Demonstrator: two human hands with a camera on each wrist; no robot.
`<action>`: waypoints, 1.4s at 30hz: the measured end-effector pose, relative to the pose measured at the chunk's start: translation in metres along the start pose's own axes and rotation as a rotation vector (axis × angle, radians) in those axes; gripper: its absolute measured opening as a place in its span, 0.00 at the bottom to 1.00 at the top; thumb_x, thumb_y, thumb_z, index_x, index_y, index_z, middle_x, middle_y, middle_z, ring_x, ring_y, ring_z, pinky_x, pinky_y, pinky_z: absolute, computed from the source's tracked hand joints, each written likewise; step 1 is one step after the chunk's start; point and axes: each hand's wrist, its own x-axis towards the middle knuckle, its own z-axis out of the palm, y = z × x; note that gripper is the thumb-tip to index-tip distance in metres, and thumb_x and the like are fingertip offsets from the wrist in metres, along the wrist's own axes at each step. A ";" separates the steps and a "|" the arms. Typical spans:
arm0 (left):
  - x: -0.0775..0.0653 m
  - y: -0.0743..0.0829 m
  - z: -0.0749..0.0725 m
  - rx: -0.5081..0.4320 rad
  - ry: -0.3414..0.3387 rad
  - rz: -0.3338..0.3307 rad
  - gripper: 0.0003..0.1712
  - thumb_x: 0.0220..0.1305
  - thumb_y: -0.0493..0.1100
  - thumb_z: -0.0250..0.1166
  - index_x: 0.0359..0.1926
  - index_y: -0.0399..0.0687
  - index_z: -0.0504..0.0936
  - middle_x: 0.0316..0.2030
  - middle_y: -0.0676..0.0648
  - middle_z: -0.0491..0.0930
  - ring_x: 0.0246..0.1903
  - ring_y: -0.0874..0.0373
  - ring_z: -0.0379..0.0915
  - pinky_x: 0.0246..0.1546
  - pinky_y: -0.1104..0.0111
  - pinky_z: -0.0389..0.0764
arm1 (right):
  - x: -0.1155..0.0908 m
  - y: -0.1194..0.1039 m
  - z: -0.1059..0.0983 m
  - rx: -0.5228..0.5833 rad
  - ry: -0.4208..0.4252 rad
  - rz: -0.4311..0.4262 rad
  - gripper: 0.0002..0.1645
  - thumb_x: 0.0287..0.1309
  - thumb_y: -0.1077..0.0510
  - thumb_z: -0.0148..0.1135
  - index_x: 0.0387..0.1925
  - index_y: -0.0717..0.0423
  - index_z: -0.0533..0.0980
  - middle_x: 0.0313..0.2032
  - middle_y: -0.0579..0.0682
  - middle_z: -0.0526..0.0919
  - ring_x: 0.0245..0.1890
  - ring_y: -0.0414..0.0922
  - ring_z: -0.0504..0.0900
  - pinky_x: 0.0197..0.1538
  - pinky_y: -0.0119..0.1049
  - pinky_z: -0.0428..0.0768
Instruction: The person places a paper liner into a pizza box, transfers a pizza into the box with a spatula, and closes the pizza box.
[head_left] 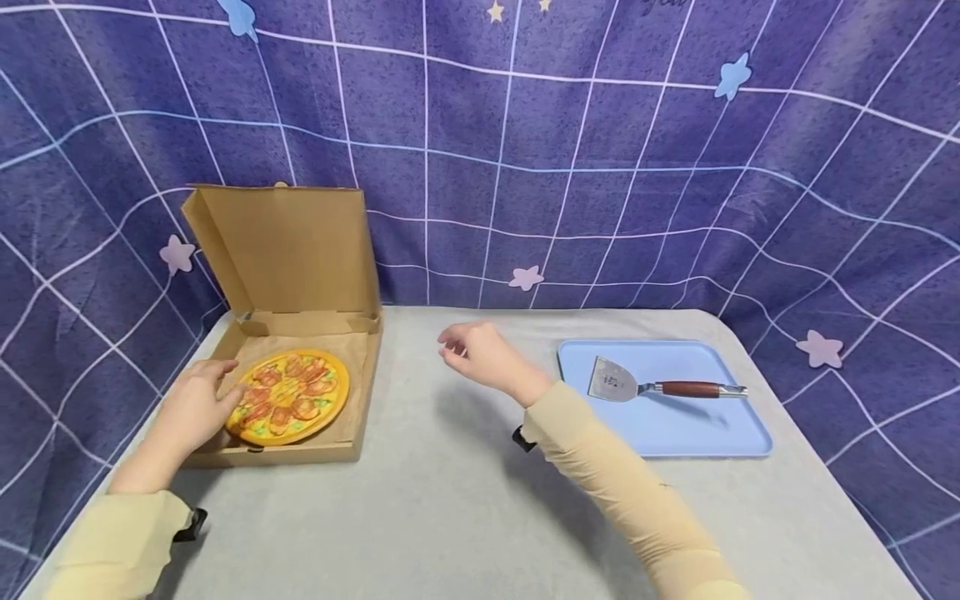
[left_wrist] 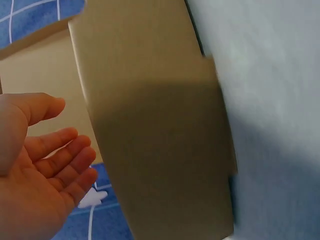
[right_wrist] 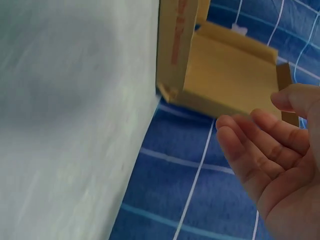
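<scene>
A round toy-like pizza (head_left: 288, 398) lies in a cardboard pizza box (head_left: 291, 250) whose lid stands up at the back. My left hand (head_left: 191, 408) is at the box's left side, thumb and fingers spread beside the pizza's left edge. The left wrist view shows that same left hand (left_wrist: 45, 170) with fingers relaxed and nothing in the palm, next to the cardboard box wall (left_wrist: 155, 130). In mid-table, right of the box, my right hand (head_left: 483, 357) hovers above the surface, fingers loosely bent and holding nothing. The right wrist view also shows its bare palm (right_wrist: 285, 165).
On the right of the grey-white table (head_left: 420, 517) lies a light blue tray (head_left: 708, 437). A pizza spatula with a metal blade (head_left: 613, 380) and wooden handle (head_left: 690, 389) rests on it. A purple curtain (head_left: 480, 192) with grid lines and stars hangs behind the table.
</scene>
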 end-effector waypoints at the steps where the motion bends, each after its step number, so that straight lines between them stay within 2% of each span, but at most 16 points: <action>1: 0.000 -0.002 -0.001 0.007 -0.006 -0.013 0.23 0.57 0.35 0.61 0.50 0.20 0.71 0.47 0.21 0.70 0.47 0.27 0.64 0.49 0.40 0.64 | 0.002 -0.003 0.003 0.003 0.000 -0.002 0.12 0.56 0.60 0.58 0.40 0.62 0.80 0.31 0.50 0.85 0.31 0.43 0.83 0.37 0.26 0.78; 7: 0.001 -0.018 -0.002 0.027 -0.045 -0.075 0.24 0.59 0.37 0.60 0.52 0.23 0.71 0.50 0.22 0.68 0.49 0.24 0.60 0.51 0.38 0.61 | 0.012 -0.016 0.021 0.041 -0.025 -0.003 0.12 0.57 0.59 0.59 0.40 0.62 0.81 0.32 0.50 0.85 0.32 0.42 0.83 0.38 0.25 0.78; 15: 0.001 -0.038 -0.003 0.030 -0.073 -0.080 0.25 0.60 0.39 0.59 0.51 0.20 0.70 0.48 0.20 0.68 0.47 0.24 0.62 0.48 0.38 0.63 | 0.025 -0.031 0.043 0.085 -0.063 0.029 0.13 0.58 0.58 0.59 0.41 0.61 0.81 0.34 0.49 0.86 0.34 0.40 0.83 0.39 0.20 0.76; 22: 0.004 -0.048 -0.007 0.021 -0.162 -0.136 0.28 0.64 0.44 0.56 0.53 0.19 0.69 0.46 0.19 0.69 0.45 0.27 0.66 0.44 0.39 0.67 | 0.032 -0.043 0.065 0.102 -0.120 0.083 0.15 0.59 0.57 0.58 0.44 0.61 0.81 0.34 0.48 0.86 0.34 0.37 0.82 0.38 0.17 0.74; 29: 0.009 -0.062 -0.008 0.013 -0.190 -0.163 0.27 0.64 0.44 0.56 0.50 0.19 0.70 0.43 0.20 0.73 0.44 0.26 0.69 0.42 0.41 0.68 | 0.036 -0.052 0.087 0.144 -0.178 0.195 0.18 0.60 0.57 0.59 0.48 0.62 0.79 0.37 0.50 0.86 0.35 0.36 0.83 0.36 0.16 0.75; 33: 0.010 -0.068 -0.007 0.010 -0.225 -0.190 0.27 0.64 0.44 0.56 0.51 0.19 0.69 0.42 0.21 0.75 0.43 0.26 0.70 0.40 0.42 0.69 | 0.037 -0.056 0.095 0.172 -0.180 0.261 0.21 0.59 0.56 0.60 0.51 0.63 0.78 0.40 0.52 0.86 0.37 0.38 0.84 0.38 0.17 0.76; 38: 0.011 -0.073 -0.006 -0.007 -0.225 -0.189 0.26 0.63 0.43 0.57 0.49 0.20 0.70 0.39 0.23 0.76 0.41 0.26 0.71 0.37 0.43 0.70 | 0.037 -0.061 0.103 0.299 -0.152 0.347 0.25 0.60 0.55 0.60 0.54 0.67 0.74 0.43 0.55 0.85 0.37 0.39 0.85 0.38 0.19 0.78; 42: 0.012 -0.076 -0.004 -0.019 -0.214 -0.183 0.23 0.62 0.41 0.58 0.48 0.22 0.71 0.39 0.23 0.77 0.40 0.25 0.71 0.36 0.43 0.71 | 0.038 -0.065 0.108 0.401 -0.103 0.411 0.29 0.59 0.56 0.61 0.58 0.70 0.70 0.40 0.55 0.86 0.30 0.39 0.85 0.34 0.20 0.78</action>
